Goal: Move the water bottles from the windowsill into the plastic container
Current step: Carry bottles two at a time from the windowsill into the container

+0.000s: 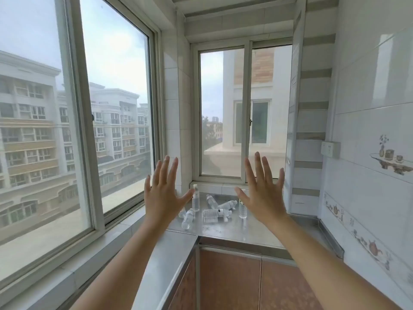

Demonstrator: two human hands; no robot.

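Several clear water bottles lie and stand on the metal counter below the far window. One bottle stands upright at the left, another upright bottle is partly behind my right hand, and a lying bottle rests in the middle with others around it. My left hand and my right hand are raised in front of the bottles, fingers spread, palms away, holding nothing. No plastic container is in view.
A long windowsill runs along the big window on the left. Brown cabinet doors sit under the counter. A tiled wall with a socket closes the right side.
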